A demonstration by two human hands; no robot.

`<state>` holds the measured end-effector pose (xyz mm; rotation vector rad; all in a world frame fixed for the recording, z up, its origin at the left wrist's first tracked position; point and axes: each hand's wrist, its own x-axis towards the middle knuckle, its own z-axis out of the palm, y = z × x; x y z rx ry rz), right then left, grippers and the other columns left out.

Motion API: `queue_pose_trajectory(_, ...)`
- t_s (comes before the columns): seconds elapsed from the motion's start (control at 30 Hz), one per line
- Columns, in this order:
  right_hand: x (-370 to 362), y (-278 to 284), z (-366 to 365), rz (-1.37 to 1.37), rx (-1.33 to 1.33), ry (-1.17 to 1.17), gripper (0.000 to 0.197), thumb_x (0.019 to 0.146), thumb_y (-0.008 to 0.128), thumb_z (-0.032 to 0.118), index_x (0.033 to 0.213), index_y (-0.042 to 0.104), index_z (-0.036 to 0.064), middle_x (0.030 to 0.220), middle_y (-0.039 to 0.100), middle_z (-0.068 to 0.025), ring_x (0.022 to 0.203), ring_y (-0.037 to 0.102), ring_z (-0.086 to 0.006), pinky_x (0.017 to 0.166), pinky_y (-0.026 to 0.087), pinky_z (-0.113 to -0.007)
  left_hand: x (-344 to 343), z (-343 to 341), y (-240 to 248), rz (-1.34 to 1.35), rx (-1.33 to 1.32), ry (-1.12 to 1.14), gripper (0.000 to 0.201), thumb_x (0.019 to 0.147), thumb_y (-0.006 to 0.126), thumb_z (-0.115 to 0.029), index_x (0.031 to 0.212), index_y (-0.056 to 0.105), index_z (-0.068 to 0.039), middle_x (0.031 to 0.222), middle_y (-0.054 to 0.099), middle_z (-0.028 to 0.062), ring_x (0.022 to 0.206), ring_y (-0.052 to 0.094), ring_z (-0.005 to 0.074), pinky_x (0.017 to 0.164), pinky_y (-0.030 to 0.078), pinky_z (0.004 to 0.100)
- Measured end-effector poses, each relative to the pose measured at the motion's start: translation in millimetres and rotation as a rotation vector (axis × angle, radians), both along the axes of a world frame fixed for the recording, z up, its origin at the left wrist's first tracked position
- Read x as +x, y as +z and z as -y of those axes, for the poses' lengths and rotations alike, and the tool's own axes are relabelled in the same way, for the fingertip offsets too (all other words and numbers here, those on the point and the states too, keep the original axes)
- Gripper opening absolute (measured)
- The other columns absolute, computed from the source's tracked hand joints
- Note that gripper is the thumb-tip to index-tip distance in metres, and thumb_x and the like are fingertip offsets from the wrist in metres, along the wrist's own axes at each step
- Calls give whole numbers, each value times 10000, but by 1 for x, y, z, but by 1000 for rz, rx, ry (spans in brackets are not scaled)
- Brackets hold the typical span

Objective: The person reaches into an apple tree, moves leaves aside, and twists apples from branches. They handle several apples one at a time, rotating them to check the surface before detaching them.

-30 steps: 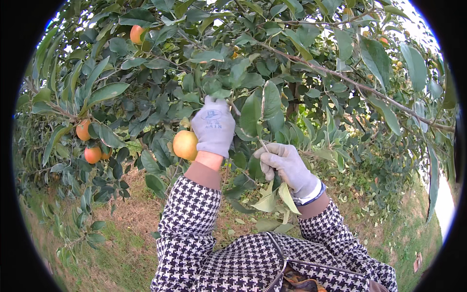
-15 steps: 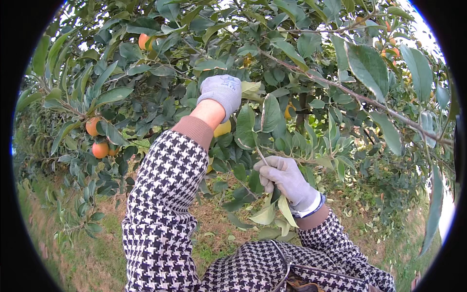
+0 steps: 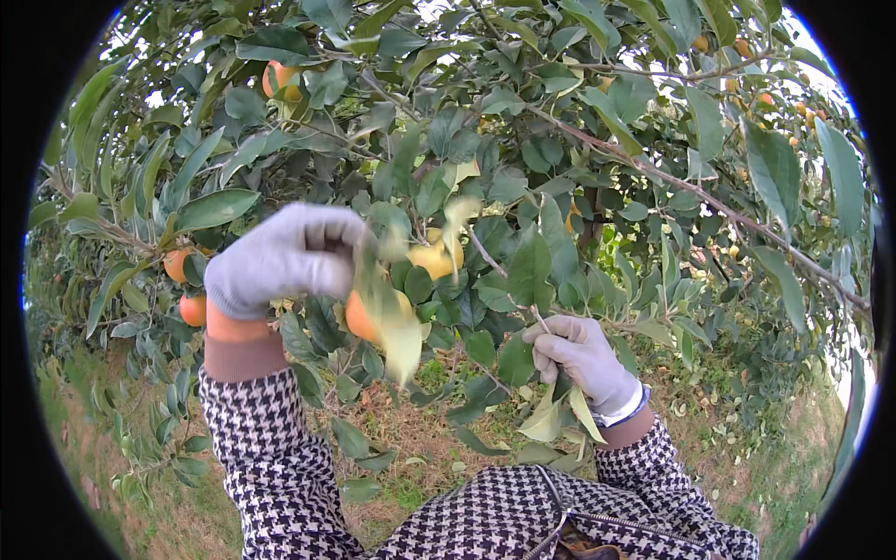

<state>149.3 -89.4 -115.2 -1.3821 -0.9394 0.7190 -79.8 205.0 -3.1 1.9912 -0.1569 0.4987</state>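
Observation:
My left hand (image 3: 285, 261), in a grey glove, is to the left of two apples, slightly smeared by motion. Its fingers are curved, with a gap between thumb and forefinger. Just beyond the fingertips are blurred loose-looking leaves (image 3: 390, 313), partly covering an orange apple (image 3: 359, 317). A yellow apple (image 3: 437, 255) hangs behind, with another blurred pale leaf (image 3: 458, 229) in front of it. My right hand (image 3: 583, 359), also gloved, is closed on a thin twig (image 3: 492, 257) that rises up and left from its fingers. Pale leaves (image 3: 543, 420) hang just under that hand.
A long branch (image 3: 691, 187) slants across the upper right. More apples hang at the left, one orange apple (image 3: 193, 310) among them, and another apple (image 3: 280, 81) is higher up. Dense foliage stands ahead; grass and dry litter (image 3: 420, 448) cover the ground.
My left hand has come down and left from the foliage, uncovering the yellow and orange apples. Blurred leaves now appear beside it. My right hand keeps the twig, slightly lower and further right.

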Motion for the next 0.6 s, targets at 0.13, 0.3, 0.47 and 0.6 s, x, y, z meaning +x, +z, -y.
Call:
queue_pose_trajectory(0.13, 3, -3, 0, -13, 2, 7, 218, 946, 598, 112, 1078, 642, -56, 741, 635, -54, 592, 587, -100, 560, 481, -222, 17, 9, -13, 106, 132, 315, 412, 748, 777, -141, 1119, 667, 2, 885, 629, 13, 766, 575, 84, 684, 462, 224)
queue_pose_trajectory(0.3, -2, 2, 2, -16, -43, -72, 220, 945, 597, 105, 1085, 641, -59, 738, 637, -57, 594, 593, -104, 562, 485, -224, 86, 11, -42, 314, 897, 635, 241, 808, 701, -166, 1038, 698, -93, 886, 628, 81, 778, 637, 256, 699, 509, 375)
queue_pose_trajectory(0.47, 0, 1, -1, -40, -30, -89, 216, 943, 599, 106, 1073, 642, -60, 737, 638, -56, 594, 594, -103, 562, 486, -222, 126, 10, -66, 209, 991, 660, 160, 871, 624, -274, 894, 687, -128, 860, 661, 62, 812, 659, 269, 705, 526, 397)
queue_pose_trajectory(0.6, -1, 4, 0, -40, -44, -132, 207, 940, 599, 105, 1060, 646, -57, 737, 638, -55, 593, 594, -103, 563, 488, -224, 134, 16, -71, 218, 968, 510, 186, 882, 608, -292, 886, 685, -122, 829, 668, 75, 800, 664, 277, 709, 527, 406)
